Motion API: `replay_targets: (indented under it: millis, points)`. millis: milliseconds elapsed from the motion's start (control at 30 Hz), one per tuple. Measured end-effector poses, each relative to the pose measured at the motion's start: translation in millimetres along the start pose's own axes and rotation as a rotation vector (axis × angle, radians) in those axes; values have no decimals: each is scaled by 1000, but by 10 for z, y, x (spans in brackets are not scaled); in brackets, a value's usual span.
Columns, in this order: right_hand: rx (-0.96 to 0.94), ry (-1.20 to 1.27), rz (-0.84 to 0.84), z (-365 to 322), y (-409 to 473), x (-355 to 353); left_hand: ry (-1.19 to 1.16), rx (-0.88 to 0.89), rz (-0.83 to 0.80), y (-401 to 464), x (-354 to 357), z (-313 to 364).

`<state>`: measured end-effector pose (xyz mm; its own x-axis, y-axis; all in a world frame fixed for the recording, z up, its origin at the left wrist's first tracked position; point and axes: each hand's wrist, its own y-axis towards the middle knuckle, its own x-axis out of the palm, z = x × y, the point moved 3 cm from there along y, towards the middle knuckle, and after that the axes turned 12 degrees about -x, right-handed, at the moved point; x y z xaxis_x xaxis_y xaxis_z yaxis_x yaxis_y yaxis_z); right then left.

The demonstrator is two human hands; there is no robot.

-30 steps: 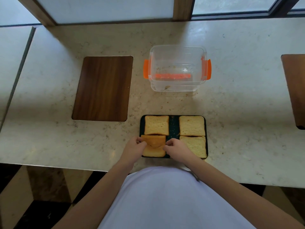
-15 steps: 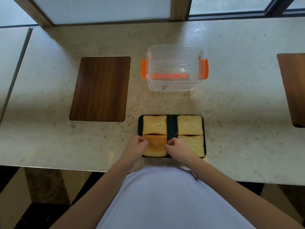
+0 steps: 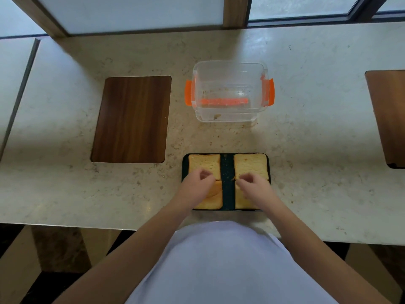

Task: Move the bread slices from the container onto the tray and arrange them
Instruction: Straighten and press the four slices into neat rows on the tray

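A dark tray [image 3: 227, 167] lies on the counter near its front edge, with several toasted bread slices on it. The far-left slice [image 3: 203, 163] and the far-right slice [image 3: 252, 163] lie flat. At the near left, the slice [image 3: 211, 200] looks like two stacked layers. The near-right slice [image 3: 241, 202] is mostly hidden. My left hand [image 3: 197, 183] hovers over the left slices and my right hand [image 3: 254, 185] over the right ones. Both hands are blurred, with fingers curled and nothing visible in them. Behind the tray stands the clear container [image 3: 228, 115] with orange clips, holding only crumbs.
A dark wooden panel [image 3: 131, 119] is set into the marble counter left of the container. Another wooden panel [image 3: 388, 117] sits at the right edge. Window frames run along the back. The counter's front edge is just below the tray.
Both hands left the near-left slice they were pinching, moved forward and spread apart, the right one shifting over the right slices.
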<state>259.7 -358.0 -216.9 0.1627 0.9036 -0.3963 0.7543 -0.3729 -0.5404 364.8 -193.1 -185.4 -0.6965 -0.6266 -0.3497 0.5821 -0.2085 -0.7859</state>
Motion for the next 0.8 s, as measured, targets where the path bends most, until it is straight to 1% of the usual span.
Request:
replay_targets:
  millis: [67,133,200,267,333,467,667,800]
  points:
    - [-22,-52,122,40,36,-258,-42,-35,-108,25,141,239]
    - [-11,-155,202,87,70,-455,-15,-32,-142,80,306,425]
    - [4,-326,204,114,109,-543,74,-30,-108,143,453,540]
    - [5,-418,171,106,143,-556,182,-23,-45,196,573,614]
    - [14,-427,139,97,176,-533,224,-31,-20,231,667,647]
    - [60,-407,118,114,226,-507,199,-83,-32,293,768,624]
    - [90,-277,160,146,271,-477,156,-135,-35,334,800,562]
    - [103,-260,167,132,278,-450,146,-158,-40,324,818,561]
